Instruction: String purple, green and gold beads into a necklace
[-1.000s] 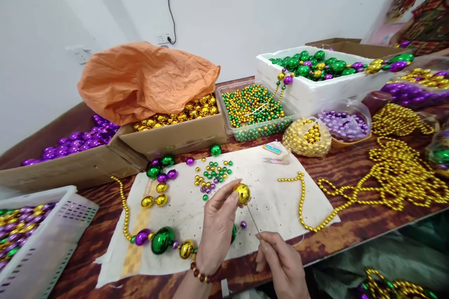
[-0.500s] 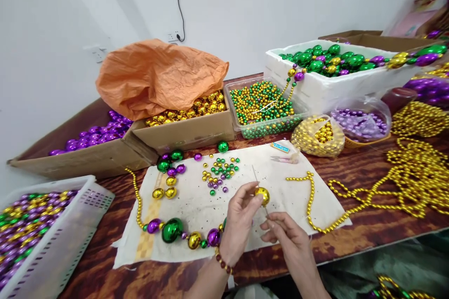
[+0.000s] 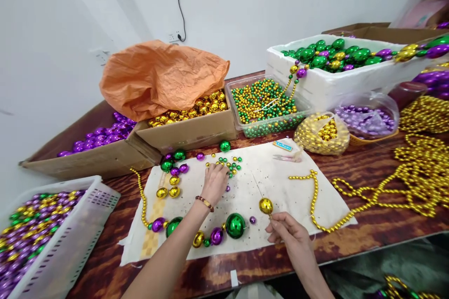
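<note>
My right hand (image 3: 289, 233) pinches the lower end of a thin needle (image 3: 257, 182), and a large gold bead (image 3: 265, 205) is on it just above my fingertips. My left hand (image 3: 215, 181) is over the loose small beads (image 3: 233, 167), in green, gold and purple, on the white cloth (image 3: 196, 208). Its fingers are curled down together, and the tips are hidden. Below my left forearm lies a strand of beads, with a big green bead (image 3: 235, 225) and a purple bead (image 3: 216, 236) near its right end. A single small purple bead (image 3: 252, 220) lies beside it.
Cardboard boxes hold purple balls (image 3: 100, 138) and gold balls (image 3: 192, 111). Further right stand a clear bin (image 3: 271, 124) of small beads and a white foam box (image 3: 315, 81). Thread snips (image 3: 286, 157) lie on the cloth. A gold bead chain (image 3: 333, 229) runs right. A white basket (image 3: 91, 215) stands left.
My left hand has left the gold bead and moved up and left to the small loose beads. My right hand still holds the needle, slightly lower, with the gold bead on it.
</note>
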A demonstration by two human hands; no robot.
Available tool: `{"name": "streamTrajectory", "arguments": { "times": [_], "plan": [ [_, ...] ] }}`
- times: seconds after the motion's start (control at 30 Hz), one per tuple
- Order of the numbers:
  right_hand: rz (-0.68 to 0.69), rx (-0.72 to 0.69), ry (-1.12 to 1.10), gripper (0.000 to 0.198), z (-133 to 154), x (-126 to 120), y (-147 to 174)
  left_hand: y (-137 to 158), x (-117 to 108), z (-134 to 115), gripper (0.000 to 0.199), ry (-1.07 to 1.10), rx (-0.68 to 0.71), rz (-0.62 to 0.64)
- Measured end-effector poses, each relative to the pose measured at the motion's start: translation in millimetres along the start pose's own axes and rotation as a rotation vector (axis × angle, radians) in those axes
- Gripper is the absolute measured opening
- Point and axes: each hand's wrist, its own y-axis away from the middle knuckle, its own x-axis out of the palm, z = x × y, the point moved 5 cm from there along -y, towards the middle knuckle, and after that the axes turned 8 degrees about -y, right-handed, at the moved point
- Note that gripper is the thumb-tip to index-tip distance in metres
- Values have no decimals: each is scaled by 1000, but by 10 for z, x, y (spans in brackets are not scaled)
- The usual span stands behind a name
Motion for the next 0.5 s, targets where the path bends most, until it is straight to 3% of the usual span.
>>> {"name": "streamTrajectory", "arguments": {
  "times": [0.17, 0.33, 0.43, 0.5],
  "plan": [
    [-12, -3, 2, 30, -22, -63, 12, -66, 140, -123, 11, 5, 16, 2],
    [-8, -10, 11, 29, -34, -79, 18, -94, 153, -74, 9, 96, -24, -23],
    [7, -22, 16, 29, 10, -31, 26, -79, 64, -72, 14, 234, -51, -51],
    [32, -27, 26, 28, 49, 5, 34, -40, 0, -111, 19, 524, -93, -26]
  ]
}}
